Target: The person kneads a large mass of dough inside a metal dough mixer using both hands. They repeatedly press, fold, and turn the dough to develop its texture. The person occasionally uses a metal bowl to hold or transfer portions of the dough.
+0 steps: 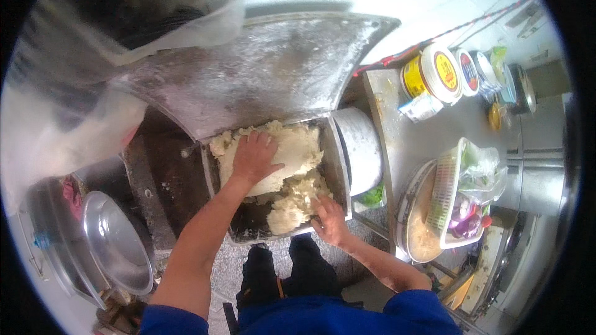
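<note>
A large mass of pale dough (293,149) lies in a metal trough (275,238) in front of me, which looks like the bowl of a dough mixer. Its far part is a thick, fairly smooth slab; the near right part is ragged and torn. My left hand (253,158) rests palm down on the slab's left side, fingers slightly spread. At the near right corner of the trough, my right hand (331,223) has its fingers curled on the edge of the ragged dough. Part of the dark trough floor shows at the near left.
Behind the trough stands a raised, flour-marked metal lid (279,70). A metal drum (361,151) adjoins it on the right. On the right-hand table (470,125) are tubs (442,73), a round board (421,237) and a white basket (449,195) of vegetables. A metal basin (118,242) stands left; plastic sheeting (60,135) hangs above.
</note>
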A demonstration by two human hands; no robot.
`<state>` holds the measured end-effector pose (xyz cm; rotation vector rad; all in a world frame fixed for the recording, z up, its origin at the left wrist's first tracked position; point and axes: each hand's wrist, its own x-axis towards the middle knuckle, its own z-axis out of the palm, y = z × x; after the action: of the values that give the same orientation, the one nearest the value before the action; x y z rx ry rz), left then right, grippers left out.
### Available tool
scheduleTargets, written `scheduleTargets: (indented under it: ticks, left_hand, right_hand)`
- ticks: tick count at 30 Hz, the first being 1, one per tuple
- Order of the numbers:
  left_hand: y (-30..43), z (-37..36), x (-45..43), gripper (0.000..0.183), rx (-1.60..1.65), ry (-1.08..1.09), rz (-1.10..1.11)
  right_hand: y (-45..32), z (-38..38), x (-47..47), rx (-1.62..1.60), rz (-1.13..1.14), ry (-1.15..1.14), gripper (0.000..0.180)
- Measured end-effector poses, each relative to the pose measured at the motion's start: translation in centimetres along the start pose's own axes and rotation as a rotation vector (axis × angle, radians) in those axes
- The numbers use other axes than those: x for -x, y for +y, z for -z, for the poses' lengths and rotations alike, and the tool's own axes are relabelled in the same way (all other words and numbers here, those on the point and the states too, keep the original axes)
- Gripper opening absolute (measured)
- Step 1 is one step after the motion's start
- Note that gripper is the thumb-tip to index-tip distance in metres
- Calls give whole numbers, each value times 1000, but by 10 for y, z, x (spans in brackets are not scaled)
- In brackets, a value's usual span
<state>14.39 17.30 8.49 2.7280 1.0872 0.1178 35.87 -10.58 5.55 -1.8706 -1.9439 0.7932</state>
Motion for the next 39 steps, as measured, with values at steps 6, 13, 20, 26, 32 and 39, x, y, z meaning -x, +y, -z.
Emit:
scheduleTargets:
  ticks: [6, 13, 20, 26, 32, 39]
  left_hand:
    - [8, -29, -10, 72, -14, -141, 4]
    - [-6, -43, -10, 68, -211, -188, 62]
    - [-28, 10, 23, 83, 259, -277, 106]
    - [24, 27, 164, 101, 387, -206, 220]
    - [46, 0, 193, 117, 182, -168, 310]
    - [22, 15, 118, 101, 127, 73, 345]
  right_hand:
    - [-20, 49, -25, -61, 52, 56, 97]
    - [8, 63, -109, 227, 183, -37, 110]
    - [2, 55, -168, 292, 156, -72, 95]
    - [13, 31, -215, 399, 137, -259, 77]
    - [35, 8, -254, 623, 78, -467, 75]
    - [42, 7, -249, 449, -42, -440, 75]
